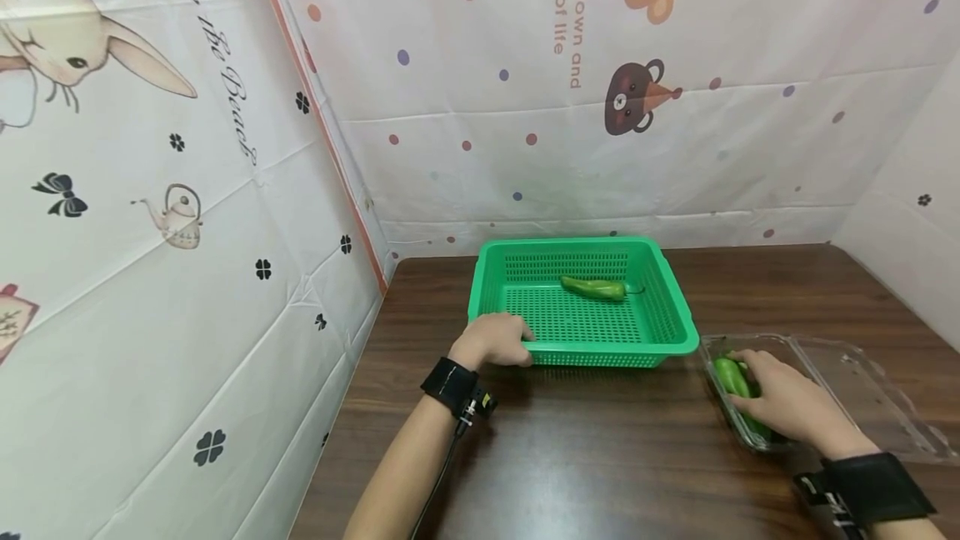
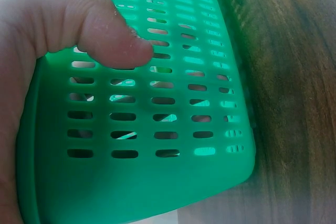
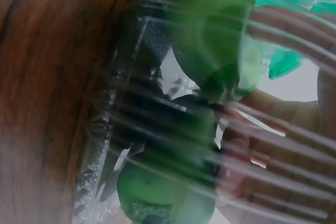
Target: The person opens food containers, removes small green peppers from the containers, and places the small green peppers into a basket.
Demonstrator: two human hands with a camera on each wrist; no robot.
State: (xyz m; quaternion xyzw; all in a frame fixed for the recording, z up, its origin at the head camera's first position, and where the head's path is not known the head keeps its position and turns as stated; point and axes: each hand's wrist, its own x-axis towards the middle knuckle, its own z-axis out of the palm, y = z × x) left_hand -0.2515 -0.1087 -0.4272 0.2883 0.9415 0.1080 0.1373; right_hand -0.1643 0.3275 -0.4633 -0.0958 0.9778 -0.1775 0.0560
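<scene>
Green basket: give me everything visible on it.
The green basket is a rectangular, shallow tray of what looks like plastic, with slotted walls, a perforated floor and a solid rolled rim. It sits flat and upright on the dark wooden table, near the back wall. One green pepper lies inside, toward the far side. The left hand grips its near-left corner, thumb pressed against the slotted wall in the left wrist view. The clear container sits just right of it.

A person with bare forearms is wearing a black strap on the left wrist, a thin dark cable trailing from it, and a wider black band on the right wrist.
</scene>
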